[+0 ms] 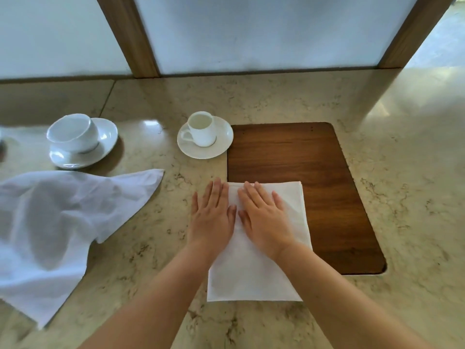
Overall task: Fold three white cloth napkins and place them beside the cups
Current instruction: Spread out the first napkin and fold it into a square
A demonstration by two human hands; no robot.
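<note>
A folded white napkin [254, 273] lies as a tall rectangle across the left edge of the wooden inset. My left hand [212, 215] presses flat on its upper left edge, fingers together and extended. My right hand [264, 217] lies flat on the napkin's upper half beside it. A loose, rumpled white napkin [55, 222] is spread at the left. A small white cup on a saucer [201, 129] stands just beyond the folded napkin. A wider white cup on a saucer [75, 137] stands farther left.
A dark wooden inset panel [314, 185] sits flush in the beige marble counter [151, 248]. Frosted panels with wooden frames [141, 46] rise along the counter's far edge. A dark object is cut off at the left border [2, 147].
</note>
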